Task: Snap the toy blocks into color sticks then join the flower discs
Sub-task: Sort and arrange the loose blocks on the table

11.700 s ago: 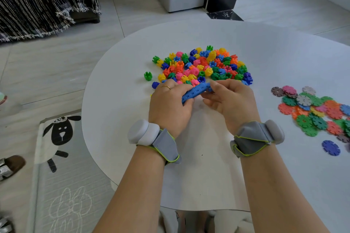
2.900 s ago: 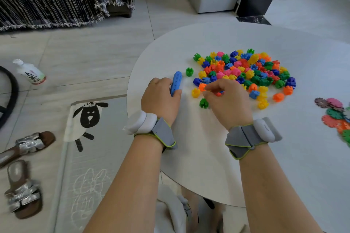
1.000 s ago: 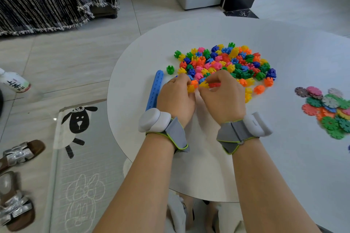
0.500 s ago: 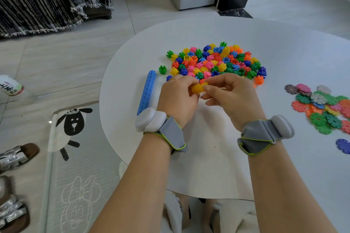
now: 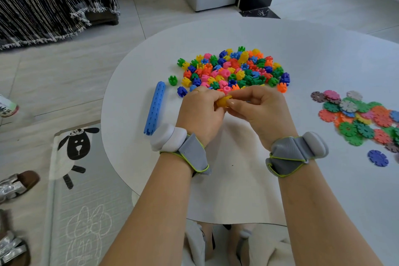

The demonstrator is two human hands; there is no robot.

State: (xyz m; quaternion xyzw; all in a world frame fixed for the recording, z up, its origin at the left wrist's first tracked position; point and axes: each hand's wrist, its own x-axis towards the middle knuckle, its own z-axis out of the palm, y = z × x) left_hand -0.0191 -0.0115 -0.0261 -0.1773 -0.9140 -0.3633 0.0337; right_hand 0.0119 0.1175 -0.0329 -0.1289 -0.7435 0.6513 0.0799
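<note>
Yellow blocks (image 5: pixel 223 101) are pinched between the fingertips of the left hand (image 5: pixel 199 112) and the right hand (image 5: pixel 260 109), held just above the white table (image 5: pixel 323 60) at the near edge of the block pile (image 5: pixel 234 69). A finished blue stick (image 5: pixel 155 107) is laid left of the hands. Flower discs (image 5: pixel 358 117) are heaped well apart on the right.

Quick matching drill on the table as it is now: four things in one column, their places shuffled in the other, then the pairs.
1 blue stick
2 yellow block
3 flower discs
4 block pile

A right side of the table
B pinched by left hand and right hand
C flat, left of the left hand
D heaped beyond the hands

Pairs: 1-C, 2-B, 3-A, 4-D
</note>
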